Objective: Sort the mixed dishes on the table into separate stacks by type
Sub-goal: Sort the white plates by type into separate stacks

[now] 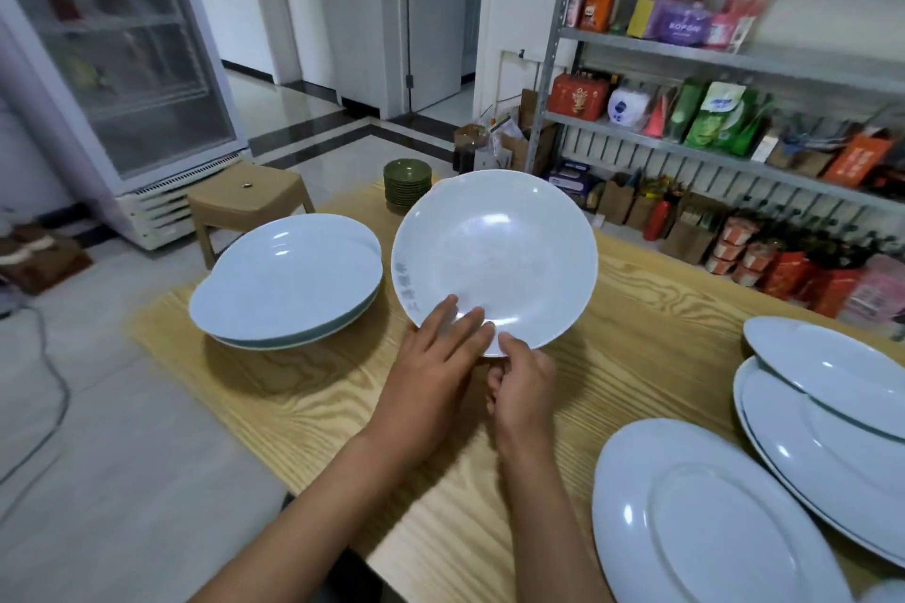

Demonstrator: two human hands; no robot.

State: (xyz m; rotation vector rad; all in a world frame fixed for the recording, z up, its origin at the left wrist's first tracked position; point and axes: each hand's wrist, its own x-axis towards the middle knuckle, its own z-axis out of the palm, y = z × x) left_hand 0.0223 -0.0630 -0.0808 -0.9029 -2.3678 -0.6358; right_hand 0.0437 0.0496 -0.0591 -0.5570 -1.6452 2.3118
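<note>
A round white deep plate (494, 255) is tilted up above the middle of the wooden table (343, 387). My right hand (521, 387) pinches its near rim, thumb on top. My left hand (436, 357) lies with straight fingers on the plate's inner face beside it. Left of it stands a short stack of heart-shaped white dishes (286, 279). A stack of small dark green saucers (406, 184) stands at the far edge. A large oval white platter (710, 519) lies at the near right, with more oval platters (827, 411) piled behind it.
A metal shelf rack (734, 59) full of packaged goods runs along the right side. A tan plastic stool (245, 206) stands beyond the table's left corner, in front of a glass-door fridge (122, 64). Tiled floor lies to the left.
</note>
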